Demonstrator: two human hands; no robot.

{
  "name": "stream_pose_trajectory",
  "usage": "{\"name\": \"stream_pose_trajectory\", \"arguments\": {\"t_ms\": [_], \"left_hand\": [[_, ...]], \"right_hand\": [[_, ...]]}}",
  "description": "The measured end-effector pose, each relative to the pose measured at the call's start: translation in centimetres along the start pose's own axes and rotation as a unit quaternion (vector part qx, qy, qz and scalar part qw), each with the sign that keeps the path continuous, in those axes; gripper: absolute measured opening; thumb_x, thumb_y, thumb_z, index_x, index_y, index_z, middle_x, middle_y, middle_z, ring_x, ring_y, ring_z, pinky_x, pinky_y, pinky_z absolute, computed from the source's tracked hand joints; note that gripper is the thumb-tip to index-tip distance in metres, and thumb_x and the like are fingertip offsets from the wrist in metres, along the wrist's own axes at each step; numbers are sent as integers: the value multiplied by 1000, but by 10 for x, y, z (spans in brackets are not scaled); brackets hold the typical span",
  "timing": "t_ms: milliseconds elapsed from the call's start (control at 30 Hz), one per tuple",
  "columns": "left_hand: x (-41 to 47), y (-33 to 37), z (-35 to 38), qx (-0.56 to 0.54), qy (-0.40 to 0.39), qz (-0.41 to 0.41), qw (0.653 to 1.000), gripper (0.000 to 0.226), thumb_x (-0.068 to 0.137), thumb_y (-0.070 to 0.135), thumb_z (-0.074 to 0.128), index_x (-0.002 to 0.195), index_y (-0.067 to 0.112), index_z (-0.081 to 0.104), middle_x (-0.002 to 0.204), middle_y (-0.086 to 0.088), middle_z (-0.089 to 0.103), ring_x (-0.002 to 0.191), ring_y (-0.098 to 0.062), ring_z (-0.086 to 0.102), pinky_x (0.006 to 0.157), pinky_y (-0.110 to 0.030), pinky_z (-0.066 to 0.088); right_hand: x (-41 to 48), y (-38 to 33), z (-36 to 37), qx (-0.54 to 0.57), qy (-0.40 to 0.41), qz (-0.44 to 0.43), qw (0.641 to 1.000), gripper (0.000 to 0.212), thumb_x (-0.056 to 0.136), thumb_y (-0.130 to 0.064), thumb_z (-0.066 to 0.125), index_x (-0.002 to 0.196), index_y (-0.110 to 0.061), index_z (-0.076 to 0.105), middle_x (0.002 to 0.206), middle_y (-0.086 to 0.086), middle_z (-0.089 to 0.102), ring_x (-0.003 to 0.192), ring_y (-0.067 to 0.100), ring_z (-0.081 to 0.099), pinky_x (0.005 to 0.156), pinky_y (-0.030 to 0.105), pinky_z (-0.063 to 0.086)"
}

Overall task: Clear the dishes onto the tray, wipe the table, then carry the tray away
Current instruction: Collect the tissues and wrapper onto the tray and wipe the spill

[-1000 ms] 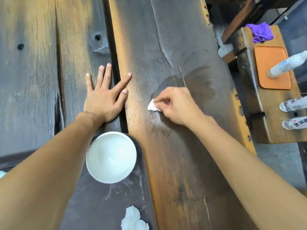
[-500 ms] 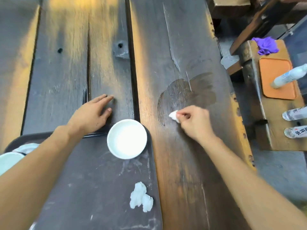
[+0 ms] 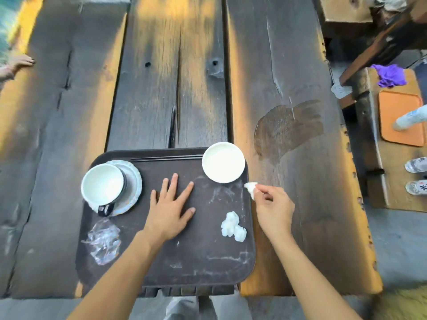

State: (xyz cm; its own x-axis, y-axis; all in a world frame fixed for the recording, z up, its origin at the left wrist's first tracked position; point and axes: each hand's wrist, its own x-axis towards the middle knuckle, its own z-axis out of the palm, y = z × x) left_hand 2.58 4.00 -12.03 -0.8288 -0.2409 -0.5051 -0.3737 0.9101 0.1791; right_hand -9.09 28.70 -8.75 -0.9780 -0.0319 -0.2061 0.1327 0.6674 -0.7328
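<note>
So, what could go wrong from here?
The round white bowl sits at the far right corner of the dark brown plastic tray; it might slide off when lifted.
The crumpled white tissue wad and clear plastic wrapper lie loose and could blow off.
The small white tissue pinched by the right hand may leave the dark wet patch damp.

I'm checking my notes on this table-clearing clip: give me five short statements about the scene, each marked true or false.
1. The left hand lies flat on the tray. True.
2. The right hand is empty. False: it pinches a white tissue.
3. The white bowl sits at the tray's far right corner. True.
4. The crumpled wad lies inside the bowl. False: it lies on the tray, apart from the bowl.
5. A wet patch shows on the table beyond the right hand. True.
</note>
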Motion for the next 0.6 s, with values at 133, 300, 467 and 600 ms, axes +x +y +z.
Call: {"name": "stream_pose_trajectory", "arguments": {"t_ms": [133, 300, 467, 600], "left_hand": [[-31, 1, 24, 1, 11, -4, 1000, 70, 103, 61, 33, 163, 45, 2, 171, -4, -20, 158, -30, -14, 125, -56, 1], [-48, 1, 34, -7, 14, -7, 1000, 67, 104, 59, 29, 163, 45, 0, 170, -4, -23, 157, -30, -16, 125, -55, -3], [-55, -5, 38, 3, 16, 10, 1000, 67, 104, 60, 26, 163, 45, -3, 169, -4, -25, 157, -30, -16, 126, -53, -3], [-57, -10, 35, -10, 18, 24, 999, 67, 105, 55, 31, 164, 43, 1, 170, -5, -23, 158, -29, -15, 126, -51, -2]], "right_hand": [[-31, -6, 29, -35, -71, -95, 992, 13, 91, -13, 69, 101, -12, 77, 96, -6, 61, 77, 9, 60, 70, 1, 39], [-39, -8, 49, -80, -99, -114, 985, 14, 91, -11, 67, 101, -7, 76, 102, 3, 67, 91, 19, 62, 83, 19, 45], [-42, -7, 56, -120, -79, -121, 982, 17, 91, -12, 66, 105, -11, 77, 104, 1, 70, 98, 20, 57, 82, 16, 33], [-42, -8, 54, -111, -91, -77, 987, 33, 96, -21, 61, 128, -14, 66, 115, 4, 69, 111, 19, 55, 93, 26, 39]]}}
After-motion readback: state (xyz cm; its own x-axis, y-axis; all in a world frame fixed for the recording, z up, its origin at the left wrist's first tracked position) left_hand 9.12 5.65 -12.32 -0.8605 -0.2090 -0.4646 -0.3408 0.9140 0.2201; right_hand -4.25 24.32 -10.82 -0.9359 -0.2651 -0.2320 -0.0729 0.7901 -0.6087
